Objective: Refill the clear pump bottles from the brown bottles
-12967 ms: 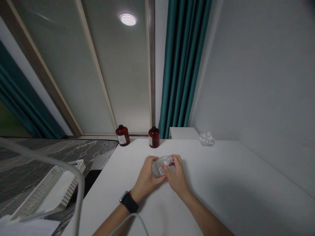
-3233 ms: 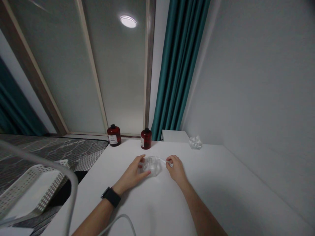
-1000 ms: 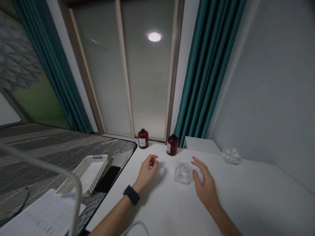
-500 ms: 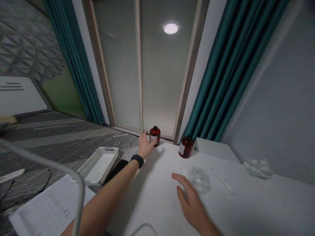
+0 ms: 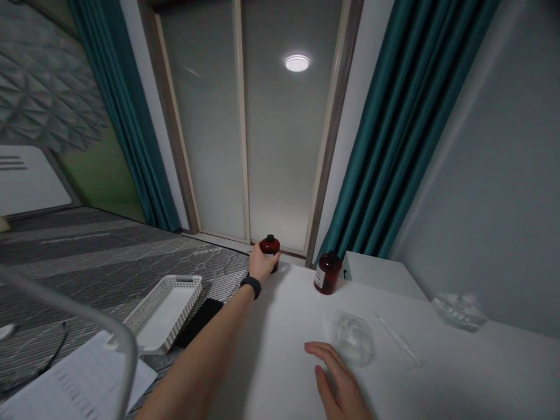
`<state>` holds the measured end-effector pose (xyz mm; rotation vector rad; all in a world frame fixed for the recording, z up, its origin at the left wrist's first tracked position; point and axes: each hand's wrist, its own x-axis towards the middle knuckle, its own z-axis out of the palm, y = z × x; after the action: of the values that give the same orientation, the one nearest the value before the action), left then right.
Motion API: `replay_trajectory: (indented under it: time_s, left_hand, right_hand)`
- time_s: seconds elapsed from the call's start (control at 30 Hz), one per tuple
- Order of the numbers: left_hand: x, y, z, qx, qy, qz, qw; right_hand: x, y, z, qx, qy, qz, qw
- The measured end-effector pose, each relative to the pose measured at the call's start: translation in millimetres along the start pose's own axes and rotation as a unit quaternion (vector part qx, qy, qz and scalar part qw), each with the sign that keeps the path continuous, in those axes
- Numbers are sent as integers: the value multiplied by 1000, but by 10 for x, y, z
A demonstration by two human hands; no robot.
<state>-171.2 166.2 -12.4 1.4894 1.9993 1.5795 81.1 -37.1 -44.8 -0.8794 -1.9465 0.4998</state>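
Note:
At the far left corner of the white table [image 5: 284, 344] stands a dark red-brown bottle [image 5: 270, 245] with a black cap. My left hand [image 5: 261, 263], a black band at its wrist, is closed round the bottle's near side and partly covers its label. A second such bottle [image 5: 329, 273], with a white label, stands upright to the right. My right hand [image 5: 339, 379] hovers low over the table, thumb and fingers apart, holding nothing. Just beyond it lie a clear plastic container [image 5: 352, 338] and a thin clear dropper-like stick [image 5: 397, 337].
A white box [image 5: 380, 274] stands behind the right bottle, and crumpled clear plastic [image 5: 459, 310] lies by the wall. Left on the floor side are a white basket [image 5: 164, 309], a black flat object [image 5: 203, 318] and printed paper [image 5: 83, 379]. A grey curved tube [image 5: 126, 350] crosses the lower left.
My left hand has closed from beside the far bottle onto it. The view has tilted up a little, so things sit lower; my right hand stays open, slightly nearer to me.

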Motion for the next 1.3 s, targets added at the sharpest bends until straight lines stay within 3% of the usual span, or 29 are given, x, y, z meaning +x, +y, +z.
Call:
replay_trajectory:
  time_s: [0.17,0.33,0.7,0.97,1.07,1.2,1.3]
  left_hand:
    - [31,-104,73,-33,20,29,999]
    - [-46,-79,23,-68,15,42,997]
    - [-803,444,-302,-99,-82,126,984]
    - [-1342,612,-542,-31,-140,244,959]
    - [-1451,600,-559,-8,-152,283,947]
    - [-1545,591,-552,26,-167,355,919]
    - [-1599,619,-546,50,-161,415,894]
  right_hand:
    - [-5,-33,41,4,-1,4,1000]
    - [-1,-67,27,16,-7,36,999]
    - [24,-144,-25,81,-17,78,994]
    - [41,-195,-56,56,27,35,997]
    - [43,-219,-73,34,62,19,997]
    - [75,-200,-143,3,154,12,988]
    - [100,-149,-215,-8,170,7,985]
